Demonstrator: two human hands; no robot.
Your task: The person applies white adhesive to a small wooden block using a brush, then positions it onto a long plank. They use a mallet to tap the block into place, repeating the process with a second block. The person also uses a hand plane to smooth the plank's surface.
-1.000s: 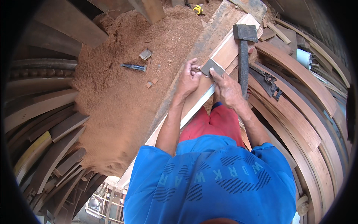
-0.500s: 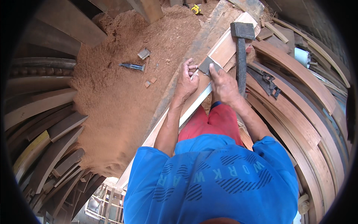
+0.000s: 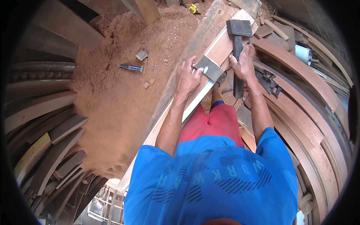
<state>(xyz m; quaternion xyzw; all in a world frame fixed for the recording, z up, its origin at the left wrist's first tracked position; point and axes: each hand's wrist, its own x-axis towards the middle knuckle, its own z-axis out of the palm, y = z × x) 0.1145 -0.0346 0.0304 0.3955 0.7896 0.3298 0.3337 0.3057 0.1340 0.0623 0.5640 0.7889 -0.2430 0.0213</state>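
Note:
My left hand (image 3: 188,78) is at the near side of a long pale plank (image 3: 219,48). Its thumb presses on a grey flat square piece (image 3: 212,71) lying across the plank, with the fingers curled at its edge. A small white-and-blue bit (image 3: 205,69) shows by the thumb tip; its kind is unclear. My right hand (image 3: 244,66) lies over the handle of a mallet (image 3: 239,29) with a dark block head. The thumb crosses the handle and stands apart from the stretched fingers, which are not wrapped round it.
On the sawdust at left lie a chisel-like blue tool (image 3: 130,68), a small grey block (image 3: 141,54) and wood chips. A yellow tape measure (image 3: 193,9) is at the far edge. A hand saw (image 3: 270,80) rests on curved boards (image 3: 296,67) at right; boards (image 3: 41,99) line the left.
My right hand has left the grey piece and moved right and up onto the mallet's handle. More of the grey piece shows. My left thumb now presses on it.

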